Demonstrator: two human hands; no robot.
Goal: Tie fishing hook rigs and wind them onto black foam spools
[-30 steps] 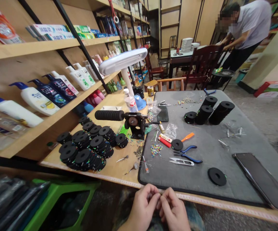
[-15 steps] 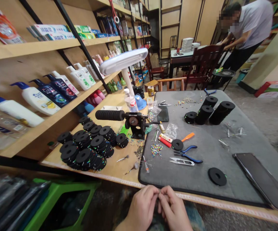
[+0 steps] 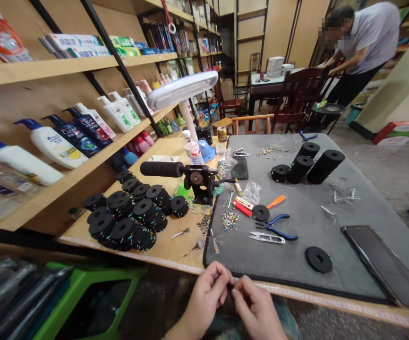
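Note:
My left hand point(image 3: 206, 297) and my right hand point(image 3: 256, 309) meet fingertip to fingertip just below the table's front edge, both pinched round something small that I cannot make out. Beyond them on the grey mat point(image 3: 332, 222) lie a single black foam disc point(image 3: 318, 259), small snips point(image 3: 267, 238), blue-handled pliers point(image 3: 277, 226) and a scatter of coloured beads point(image 3: 229, 219). A pile of black foam discs point(image 3: 126, 217) covers the wooden tabletop to the left.
A black hand-crank winder point(image 3: 193, 178) stands mid-table behind a white desk lamp point(image 3: 181, 92). Stacks of black discs point(image 3: 311, 165) sit far right, a phone point(image 3: 385, 264) near right. Shelves of shampoo bottles point(image 3: 55, 146) line the left. A person point(image 3: 363, 42) bends over a table at the back.
My hands have shifted slightly lower and the fingers have worked against each other; the view has barely moved. Nothing on the table has changed.

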